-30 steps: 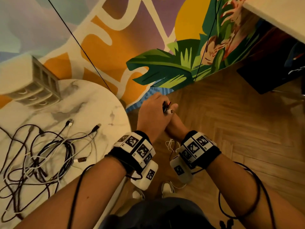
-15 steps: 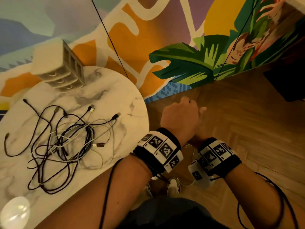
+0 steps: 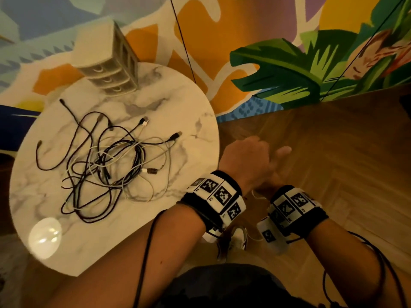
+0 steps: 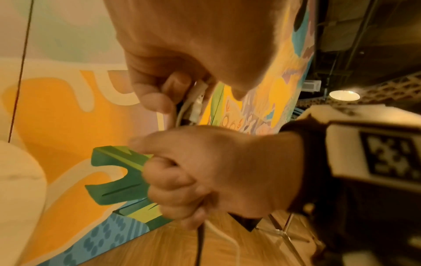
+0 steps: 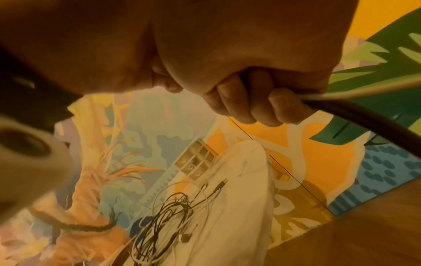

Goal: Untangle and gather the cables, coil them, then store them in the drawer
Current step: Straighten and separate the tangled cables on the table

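A tangle of black and white cables (image 3: pixel 106 161) lies on the round marble table (image 3: pixel 195 130); it also shows in the right wrist view (image 5: pixel 170 216). A small beige drawer unit (image 3: pixel 111 63) stands at the table's far edge, its drawers closed. Both hands are together over the floor, just right of the table. My left hand (image 3: pixel 244 158) lies over my right hand (image 3: pixel 281 152). The left hand's fingers (image 4: pixel 159 100) curl round a white cable end (image 4: pixel 193 102). My right hand (image 5: pixel 250 102) grips a black cable (image 5: pixel 364 115) and a white cable (image 5: pixel 364 91) together; they hang below the fist (image 4: pixel 200 243).
A painted mural wall (image 3: pixel 278 63) rises behind the table, with a thin dark cord (image 3: pixel 182 38) running down it. Wooden floor (image 3: pixel 333 174) lies to the right. A pale round shape (image 3: pixel 44 238) sits near the table's front edge. My shoes (image 3: pixel 239 238) are below the hands.
The view has swung left, so more of the table and the drawer unit show. The hands stay together; the cable ends seen above the left hand a second ago are now hidden.
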Tool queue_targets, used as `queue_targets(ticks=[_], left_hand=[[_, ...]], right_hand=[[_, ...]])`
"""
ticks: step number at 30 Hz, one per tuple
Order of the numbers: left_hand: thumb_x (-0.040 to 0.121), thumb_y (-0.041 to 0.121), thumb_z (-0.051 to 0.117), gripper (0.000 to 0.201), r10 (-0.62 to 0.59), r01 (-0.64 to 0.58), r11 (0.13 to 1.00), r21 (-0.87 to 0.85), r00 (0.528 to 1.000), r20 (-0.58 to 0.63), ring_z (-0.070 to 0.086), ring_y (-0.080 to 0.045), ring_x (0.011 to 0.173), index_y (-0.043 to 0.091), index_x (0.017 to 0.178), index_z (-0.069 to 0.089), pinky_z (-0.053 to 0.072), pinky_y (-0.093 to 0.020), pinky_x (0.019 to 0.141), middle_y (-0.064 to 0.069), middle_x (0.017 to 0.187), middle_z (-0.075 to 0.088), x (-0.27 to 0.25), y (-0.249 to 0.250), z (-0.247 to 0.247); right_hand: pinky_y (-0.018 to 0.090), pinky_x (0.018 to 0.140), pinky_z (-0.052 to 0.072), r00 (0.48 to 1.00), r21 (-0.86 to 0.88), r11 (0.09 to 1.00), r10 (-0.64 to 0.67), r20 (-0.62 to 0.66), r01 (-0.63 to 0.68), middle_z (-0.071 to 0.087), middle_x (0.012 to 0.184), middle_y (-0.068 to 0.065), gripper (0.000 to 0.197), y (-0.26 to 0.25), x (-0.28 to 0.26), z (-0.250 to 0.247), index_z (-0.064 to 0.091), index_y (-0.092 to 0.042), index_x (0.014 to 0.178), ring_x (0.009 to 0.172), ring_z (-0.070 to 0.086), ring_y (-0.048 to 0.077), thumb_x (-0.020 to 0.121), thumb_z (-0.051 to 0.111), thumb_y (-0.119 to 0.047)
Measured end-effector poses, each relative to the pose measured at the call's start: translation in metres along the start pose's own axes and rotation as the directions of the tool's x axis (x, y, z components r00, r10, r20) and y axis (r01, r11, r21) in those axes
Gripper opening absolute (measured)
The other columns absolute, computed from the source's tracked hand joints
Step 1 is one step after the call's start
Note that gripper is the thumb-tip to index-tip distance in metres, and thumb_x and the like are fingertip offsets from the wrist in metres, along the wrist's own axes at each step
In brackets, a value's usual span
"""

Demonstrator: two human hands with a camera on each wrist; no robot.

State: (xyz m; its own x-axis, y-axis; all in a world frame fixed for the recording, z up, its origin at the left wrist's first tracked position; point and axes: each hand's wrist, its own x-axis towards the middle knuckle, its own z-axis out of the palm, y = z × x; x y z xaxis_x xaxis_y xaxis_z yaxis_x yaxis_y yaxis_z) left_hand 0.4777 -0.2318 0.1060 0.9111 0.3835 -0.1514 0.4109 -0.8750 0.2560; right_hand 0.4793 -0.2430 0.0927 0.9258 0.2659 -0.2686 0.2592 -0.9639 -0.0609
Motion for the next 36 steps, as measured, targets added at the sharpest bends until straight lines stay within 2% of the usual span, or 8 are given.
queue_targets(ticks=[1, 7, 11, 13, 16, 20, 25, 36], left_hand=[[0.096, 0.056, 0.021, 0.059, -0.033, 0.033, 0.999, -0.017, 0.999, 0.016, 0.049, -0.015, 0.074, 0.013, 0.08, 0.058, 0.035, -0.03, 0.065, -0.004, 0.088, 0.057, 0.0, -0.001, 0.0], [0.1, 0.046, 0.024, 0.051, 0.024, -0.023, 1.0, -0.009, 0.999, 0.023, 0.054, -0.019, 0.077, 0.012, 0.09, 0.061, 0.035, -0.031, 0.064, -0.005, 0.094, 0.059, -0.007, -0.021, 0.012], [0.097, 0.051, 0.026, 0.039, 0.034, -0.053, 0.972, -0.229, 0.996, -0.088, 0.052, -0.019, 0.073, 0.019, 0.085, 0.047, 0.036, -0.031, 0.062, 0.003, 0.084, 0.047, -0.017, -0.043, 0.006], [0.096, 0.053, 0.027, 0.035, -0.076, 0.049, 0.944, -0.325, 0.994, -0.072, 0.051, -0.019, 0.072, 0.024, 0.083, 0.04, 0.036, -0.032, 0.062, 0.005, 0.082, 0.046, -0.025, -0.074, 0.007], [0.095, 0.052, 0.032, 0.038, -0.231, 0.248, 0.962, -0.11, 0.961, 0.151, 0.059, -0.027, 0.088, 0.02, 0.092, 0.051, 0.045, -0.035, 0.071, -0.005, 0.093, 0.061, -0.054, -0.147, 0.025], [0.093, 0.051, 0.037, 0.05, -0.452, 0.345, 0.886, 0.309, 0.79, 0.414, 0.046, -0.031, 0.121, 0.017, 0.128, 0.045, 0.041, -0.041, 0.094, -0.012, 0.135, 0.047, -0.114, -0.239, 0.058], [0.094, 0.03, 0.04, 0.029, -0.236, 0.16, 0.953, 0.258, 0.925, 0.298, 0.051, -0.028, 0.113, 0.016, 0.116, 0.053, 0.039, -0.036, 0.091, -0.008, 0.122, 0.058, -0.143, -0.261, 0.083], [0.091, 0.029, 0.045, 0.01, -0.189, 0.179, 0.963, -0.203, 0.982, -0.03, 0.048, -0.017, 0.064, 0.02, 0.088, 0.043, 0.032, -0.03, 0.057, 0.001, 0.073, 0.052, -0.159, -0.224, 0.029]], right_hand=[[0.049, 0.106, 0.034, 0.99, -0.056, 0.998, -0.029, 0.141, 0.037, 0.04, 0.063, 0.009, 0.034, -0.008, -0.007, -0.006, 0.047, -0.006, 0.069, 0.07, 0.049, 0.022, 0.097, 0.043, -0.023], [0.049, 0.112, 0.023, 0.998, -0.194, 0.979, -0.053, 0.042, 0.06, 0.033, 0.069, 0.012, 0.018, -0.027, -0.017, 0.009, 0.053, -0.011, 0.077, 0.078, 0.046, 0.025, 0.093, 0.045, -0.013], [0.025, 0.094, 0.04, 0.991, 0.259, 0.963, -0.101, 0.091, 0.075, 0.046, 0.079, -0.002, 0.021, -0.001, -0.005, 0.034, 0.046, -0.012, 0.076, 0.078, 0.054, 0.005, 0.096, 0.039, -0.008], [0.02, 0.072, 0.039, 0.863, 0.718, 0.691, -0.413, 0.291, 0.089, 0.049, 0.078, -0.011, 0.028, 0.017, 0.009, 0.053, 0.054, -0.012, 0.078, 0.071, 0.051, 0.003, 0.1, 0.037, -0.01], [0.03, 0.055, 0.038, 0.843, 0.794, 0.606, -0.45, 0.294, 0.046, 0.049, 0.048, -0.01, 0.046, 0.014, 0.017, 0.073, 0.069, -0.018, 0.072, 0.049, 0.044, 0.01, 0.101, 0.034, -0.025], [0.029, 0.047, 0.028, 0.824, 0.807, 0.59, -0.449, 0.345, -0.017, 0.036, 0.054, 0.009, 0.044, -0.009, 0.006, 0.093, 0.064, -0.02, 0.061, 0.038, 0.032, 0.01, 0.093, 0.035, -0.028], [0.03, 0.047, 0.025, 0.793, 0.799, 0.597, -0.454, 0.406, -0.067, 0.034, 0.049, 0.003, 0.04, -0.023, -0.007, 0.099, 0.059, -0.012, 0.057, 0.038, 0.03, 0.008, 0.091, 0.038, -0.014], [0.021, 0.045, 0.03, 0.625, 0.814, 0.58, -0.648, 0.436, 0.033, 0.04, 0.043, -0.003, 0.055, -0.079, -0.058, 0.102, 0.061, -0.014, 0.062, 0.036, 0.034, 0.006, 0.102, 0.029, -0.035]])
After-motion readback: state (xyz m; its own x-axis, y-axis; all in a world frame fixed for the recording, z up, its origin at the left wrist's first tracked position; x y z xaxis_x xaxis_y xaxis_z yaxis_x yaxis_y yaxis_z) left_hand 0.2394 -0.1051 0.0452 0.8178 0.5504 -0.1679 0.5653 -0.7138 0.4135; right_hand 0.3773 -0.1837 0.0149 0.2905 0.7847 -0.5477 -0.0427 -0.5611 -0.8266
